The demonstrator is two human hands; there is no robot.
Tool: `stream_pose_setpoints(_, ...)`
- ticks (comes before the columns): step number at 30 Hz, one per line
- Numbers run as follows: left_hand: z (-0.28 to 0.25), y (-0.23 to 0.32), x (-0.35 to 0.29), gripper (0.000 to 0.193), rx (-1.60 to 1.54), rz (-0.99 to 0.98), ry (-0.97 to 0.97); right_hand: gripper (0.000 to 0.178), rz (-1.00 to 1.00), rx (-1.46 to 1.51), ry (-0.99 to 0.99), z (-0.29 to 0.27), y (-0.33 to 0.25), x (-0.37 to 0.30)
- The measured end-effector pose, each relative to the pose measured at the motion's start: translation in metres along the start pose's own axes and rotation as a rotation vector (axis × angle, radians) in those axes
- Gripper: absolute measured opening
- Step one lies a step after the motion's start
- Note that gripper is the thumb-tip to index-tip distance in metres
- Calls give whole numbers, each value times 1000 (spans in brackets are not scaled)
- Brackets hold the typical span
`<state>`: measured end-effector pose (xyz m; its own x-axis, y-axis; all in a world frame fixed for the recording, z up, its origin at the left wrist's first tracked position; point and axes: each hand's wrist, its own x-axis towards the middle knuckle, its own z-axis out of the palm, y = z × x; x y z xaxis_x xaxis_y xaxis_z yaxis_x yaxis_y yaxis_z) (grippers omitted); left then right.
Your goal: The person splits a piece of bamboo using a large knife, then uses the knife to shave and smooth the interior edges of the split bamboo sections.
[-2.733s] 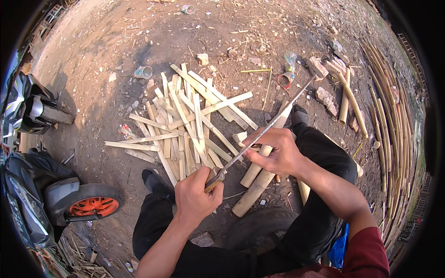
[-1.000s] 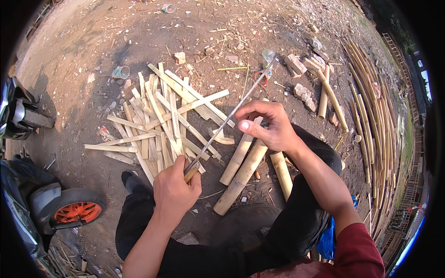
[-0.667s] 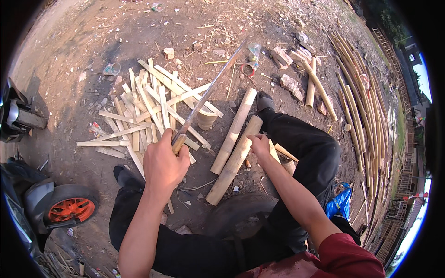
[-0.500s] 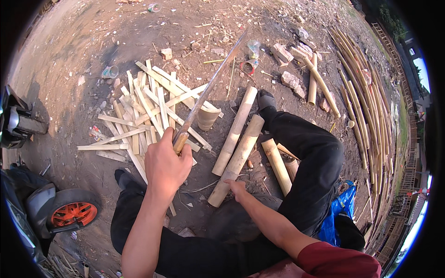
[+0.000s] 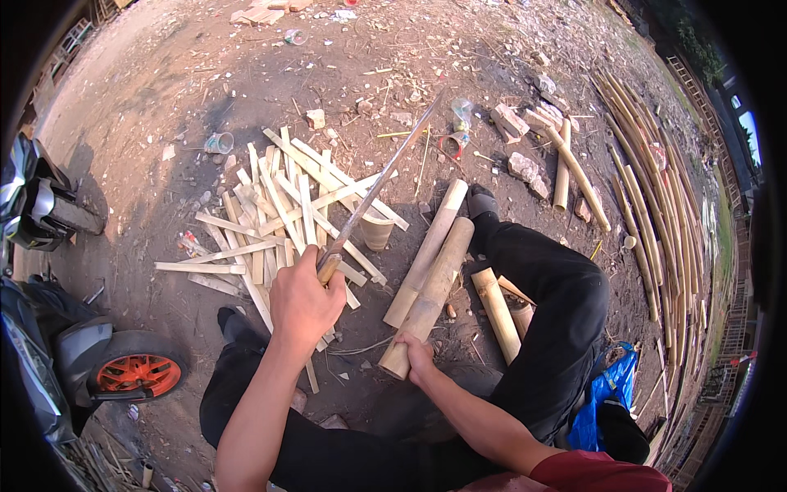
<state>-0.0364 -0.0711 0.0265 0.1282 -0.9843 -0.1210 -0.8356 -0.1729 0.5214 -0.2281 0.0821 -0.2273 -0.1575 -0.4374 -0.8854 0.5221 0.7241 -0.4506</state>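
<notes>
My left hand (image 5: 308, 293) is closed round the wooden handle of a machete (image 5: 381, 182), whose long blade slants up to the right, off the ground. Beside a pile of split bamboo strips (image 5: 283, 201), my right hand (image 5: 416, 357) wraps the near end of a thick bamboo section (image 5: 438, 283), thumb on top; its fingers underneath are hidden. A second bamboo section (image 5: 428, 250) lies close along its left side. Near the strips stands a short upright bamboo stump (image 5: 377, 233). By my right leg rests another bamboo piece (image 5: 497, 316).
Long bamboo poles (image 5: 656, 205) lie at the right. Broken bricks (image 5: 525, 168) and two bamboo lengths (image 5: 578, 176) are at the far right. A motorcycle wheel (image 5: 138, 373) stands at the left. A blue plastic sheet (image 5: 602, 398) lies beside my right leg. Plastic cups (image 5: 219, 143) litter the dirt.
The view has tilted, so the ground sits slightly lower and to the right. My right hand has moved from resting against the bamboo section to wrapping its near end. My left hand keeps the machete.
</notes>
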Motion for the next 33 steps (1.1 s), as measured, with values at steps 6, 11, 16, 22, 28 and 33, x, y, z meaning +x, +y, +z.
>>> stream_pose_setpoints(6, -9, 9, 0, 37, -31, 10, -27, 58, -170, -34, -177, -24, -137, -127)
stream_pose_setpoints(11, -4, 4, 5, 32, 43, 27, -29, 63, -947, -401, -267, -56, -272, -232)
stream_pose_setpoints(16, -9, 3, -4, 29, 80, -7, -24, 76, -1516, -499, -109, -44, -374, -369)
stream_pose_setpoints(22, -6, 4, -4, 30, 79, -16, -13, 70, -1858, -387, -67, -40, -427, -440)
stream_pose_setpoints(28, -4, 5, -5, 33, 50, -17, -29, 73, -1685, -553, -103, -1, -329, -318)
stream_pose_setpoints(33, 14, 4, 3, 22, 54, 74, 7, 81, -973, -1544, -50, -9, -275, -212)
